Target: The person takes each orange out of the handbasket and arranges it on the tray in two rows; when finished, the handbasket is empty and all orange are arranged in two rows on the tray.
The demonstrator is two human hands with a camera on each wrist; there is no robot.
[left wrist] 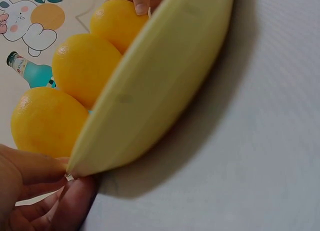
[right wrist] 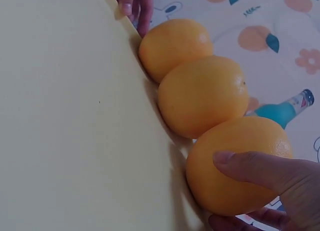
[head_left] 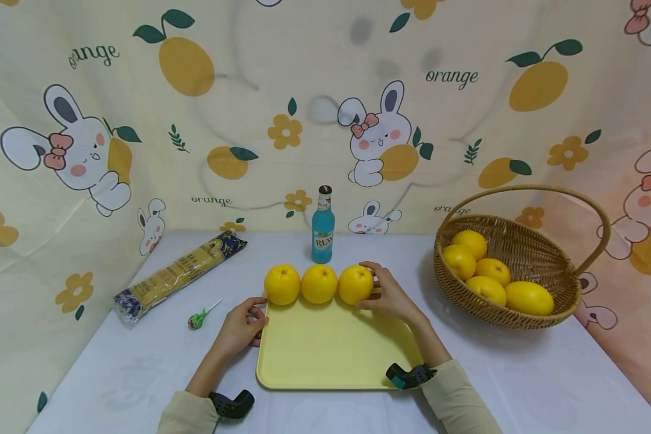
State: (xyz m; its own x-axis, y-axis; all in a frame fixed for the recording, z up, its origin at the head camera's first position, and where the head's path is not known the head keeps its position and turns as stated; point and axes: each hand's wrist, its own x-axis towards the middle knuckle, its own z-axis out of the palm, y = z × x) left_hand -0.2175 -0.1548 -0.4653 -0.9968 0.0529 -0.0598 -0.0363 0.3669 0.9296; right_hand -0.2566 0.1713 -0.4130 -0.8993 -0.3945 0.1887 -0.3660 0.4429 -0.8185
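Observation:
Three round yellow-orange fruits, which look like oranges, sit in a row along the far edge of a pale yellow tray (head_left: 336,355): a left orange (head_left: 282,284), a middle orange (head_left: 319,284) and a right orange (head_left: 355,285). My right hand (head_left: 393,294) grips the right orange, its thumb across the near side in the right wrist view and the other fingers partly hidden. At the tray's far left corner, my left hand (head_left: 241,328) pinches the rim between thumb and fingers, as the left wrist view shows, close beside the left orange.
A blue bottle (head_left: 322,229) stands behind the oranges. On the right is a wicker basket (head_left: 542,256) with a tall handle and several yellow fruits inside. To the left lie a long gold-and-navy packet (head_left: 179,274) and a green-wrapped lollipop (head_left: 198,319). A printed cloth hangs behind the white table.

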